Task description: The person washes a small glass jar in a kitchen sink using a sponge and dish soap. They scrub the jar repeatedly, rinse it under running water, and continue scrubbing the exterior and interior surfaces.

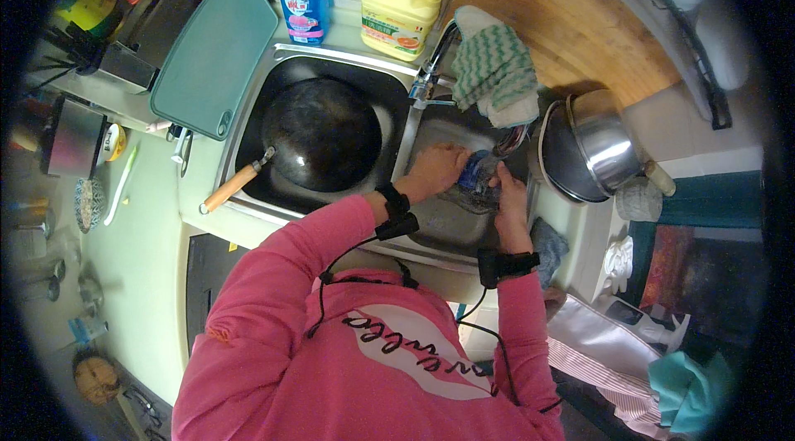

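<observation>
Both my hands are low in the right basin (447,227) of a steel double sink, below the faucet spout (510,141). Between them is a see-through item with a blue part (475,171), which looks like a plastic container; its full shape cannot be made out. My left hand (440,168) grips its left side, fingers curled. On its right side, my right hand (510,191) holds it with the thumb pointing up. A green-and-white striped cloth (495,62) drapes over the faucet, just above the hands.
A dark wok (323,133) lies upside down in the left basin, its wooden handle (233,185) over the rim. Behind stand a blue pump bottle (305,3), a yellow jug (399,15) and a green cutting board (214,53). Steel pots (590,146) lean at the right, near a grey cloth (549,250).
</observation>
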Demonstrator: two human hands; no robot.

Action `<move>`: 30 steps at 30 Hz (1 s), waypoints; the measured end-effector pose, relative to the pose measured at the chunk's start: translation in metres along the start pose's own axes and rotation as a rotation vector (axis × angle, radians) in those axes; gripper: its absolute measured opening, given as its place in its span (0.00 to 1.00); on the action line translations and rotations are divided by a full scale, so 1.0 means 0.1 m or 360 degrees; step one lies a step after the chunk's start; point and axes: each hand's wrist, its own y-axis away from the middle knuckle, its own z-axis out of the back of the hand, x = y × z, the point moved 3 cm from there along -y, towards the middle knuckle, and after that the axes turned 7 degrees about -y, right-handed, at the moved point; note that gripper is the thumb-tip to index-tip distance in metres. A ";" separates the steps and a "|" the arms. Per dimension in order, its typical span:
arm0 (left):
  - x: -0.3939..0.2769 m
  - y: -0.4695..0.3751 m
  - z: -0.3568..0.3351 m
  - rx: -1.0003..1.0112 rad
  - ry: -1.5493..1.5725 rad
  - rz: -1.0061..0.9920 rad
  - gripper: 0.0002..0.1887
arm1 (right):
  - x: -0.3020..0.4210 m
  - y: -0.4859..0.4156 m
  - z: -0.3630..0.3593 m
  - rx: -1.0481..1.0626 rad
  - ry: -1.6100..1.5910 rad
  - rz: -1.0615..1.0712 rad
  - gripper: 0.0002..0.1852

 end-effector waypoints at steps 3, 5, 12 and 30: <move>0.00 -0.01 -0.01 0.0259 0.0181 0.0024 0.19 | 0.02 -0.11 0.04 0.0142 0.0301 -0.0016 0.19; 0.04 0.00 -0.01 0.0679 0.0881 0.0242 0.22 | 0.05 -0.19 0.04 0.0355 0.0296 0.0040 0.17; -0.11 0.40 0.14 0.1333 0.2627 0.0953 0.29 | 0.02 -0.35 0.05 0.0511 0.0118 -0.0097 0.13; 0.26 0.81 -0.03 0.1147 0.2789 0.0953 0.34 | 0.24 -0.61 -0.01 -0.0419 0.0271 0.0845 0.28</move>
